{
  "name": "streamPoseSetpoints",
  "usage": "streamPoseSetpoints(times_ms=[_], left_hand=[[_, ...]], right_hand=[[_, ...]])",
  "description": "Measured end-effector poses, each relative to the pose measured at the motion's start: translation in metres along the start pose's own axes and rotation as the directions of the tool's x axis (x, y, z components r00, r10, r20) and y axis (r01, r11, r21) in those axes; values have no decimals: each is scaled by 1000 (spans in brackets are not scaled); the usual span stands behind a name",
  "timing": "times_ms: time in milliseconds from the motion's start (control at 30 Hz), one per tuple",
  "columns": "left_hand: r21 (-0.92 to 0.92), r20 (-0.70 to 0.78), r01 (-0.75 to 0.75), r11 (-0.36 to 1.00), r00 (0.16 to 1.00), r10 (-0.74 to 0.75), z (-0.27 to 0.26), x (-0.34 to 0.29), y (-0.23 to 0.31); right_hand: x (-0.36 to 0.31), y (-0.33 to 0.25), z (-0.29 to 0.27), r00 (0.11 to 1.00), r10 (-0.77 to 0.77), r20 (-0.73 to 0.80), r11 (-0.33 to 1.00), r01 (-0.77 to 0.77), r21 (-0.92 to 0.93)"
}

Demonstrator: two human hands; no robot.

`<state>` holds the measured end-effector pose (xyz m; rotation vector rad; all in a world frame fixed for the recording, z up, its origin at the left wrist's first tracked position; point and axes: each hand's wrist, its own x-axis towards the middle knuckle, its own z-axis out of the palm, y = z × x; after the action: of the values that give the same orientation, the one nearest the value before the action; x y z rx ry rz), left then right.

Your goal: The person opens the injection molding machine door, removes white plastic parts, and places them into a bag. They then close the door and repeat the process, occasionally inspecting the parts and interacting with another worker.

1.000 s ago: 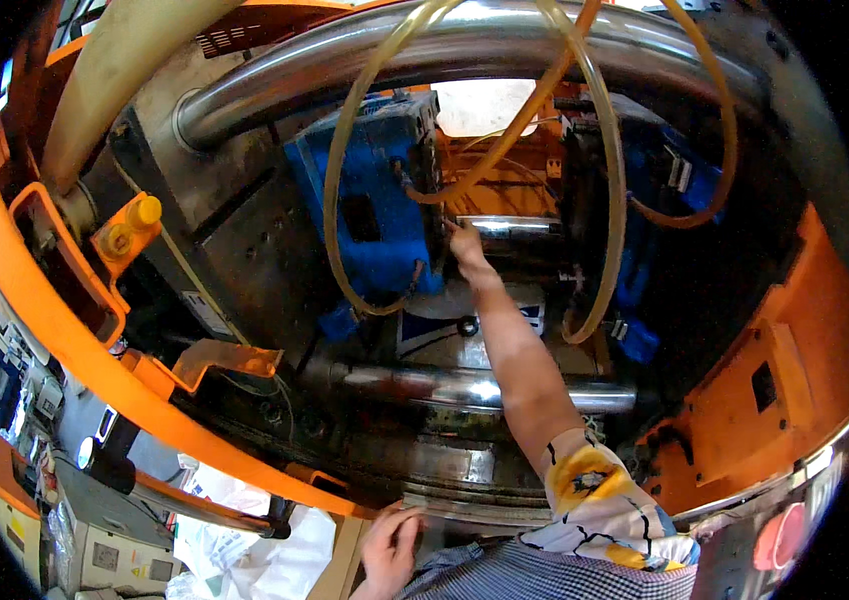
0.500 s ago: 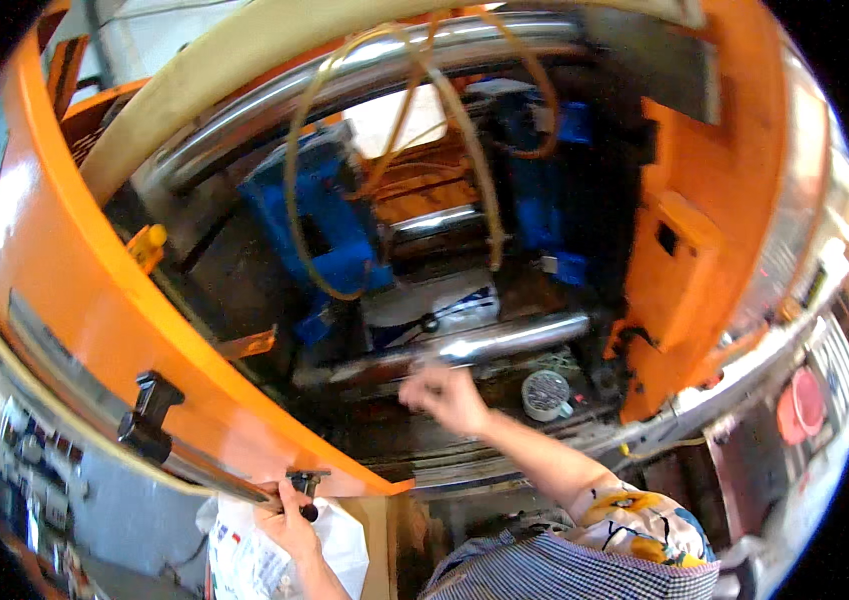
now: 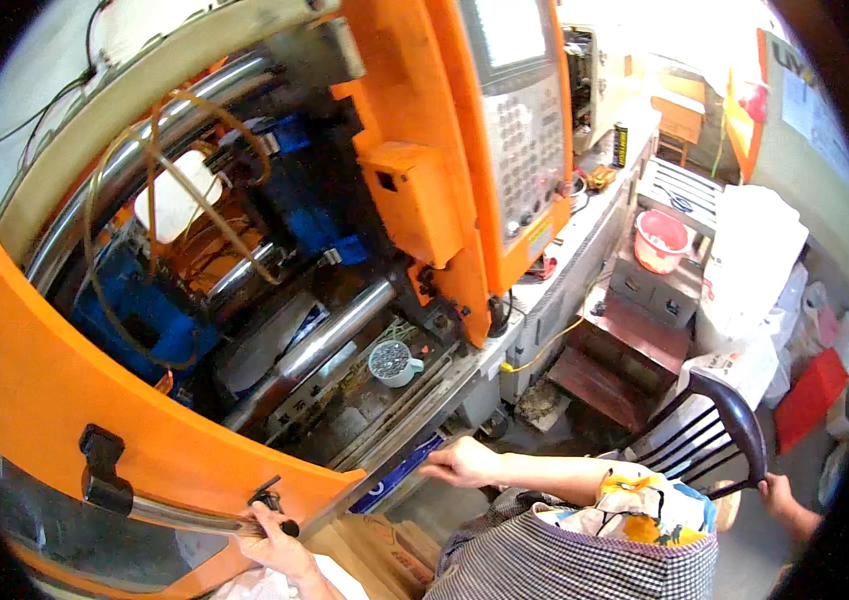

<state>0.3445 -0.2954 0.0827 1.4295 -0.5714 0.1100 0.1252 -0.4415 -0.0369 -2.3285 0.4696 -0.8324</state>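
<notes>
My left hand (image 3: 275,540) is wrapped round the end of the metal door handle (image 3: 180,514), which has black mounts. This handle is fixed on the orange machine door (image 3: 205,440) at lower left. My right hand (image 3: 463,463) hangs outside the machine's front edge, fingers curled together; whether anything is in them I cannot make out. Inside the machine are a polished steel bar (image 3: 330,340), blue mould blocks (image 3: 160,315) and looped yellowish hoses (image 3: 95,250). A light cup (image 3: 395,364) full of small grey pieces stands on the ledge behind the front rail.
An orange control panel (image 3: 515,140) with keys rises right of the opening. A pink basin (image 3: 661,240) sits on a stand beyond it. Another person's hand (image 3: 783,495) touches a dark slatted chair (image 3: 735,420) at right. Cardboard (image 3: 385,545) lies below the door.
The view has swung right, bringing the control panel and chair into sight. My right hand has come out of the machine opening toward me. My left hand stays on the door handle.
</notes>
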Motion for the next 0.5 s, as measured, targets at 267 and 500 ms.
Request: streamPoseSetpoints(times_ms=[267, 500], left_hand=[[-269, 602, 187, 945, 798, 13, 61, -12, 12], [-271, 720, 295, 916, 694, -10, 153, -46, 29]], right_hand=[[4, 26, 29, 976, -194, 94, 980, 197, -20], [6, 22, 26, 901, -199, 385, 974, 225, -24]])
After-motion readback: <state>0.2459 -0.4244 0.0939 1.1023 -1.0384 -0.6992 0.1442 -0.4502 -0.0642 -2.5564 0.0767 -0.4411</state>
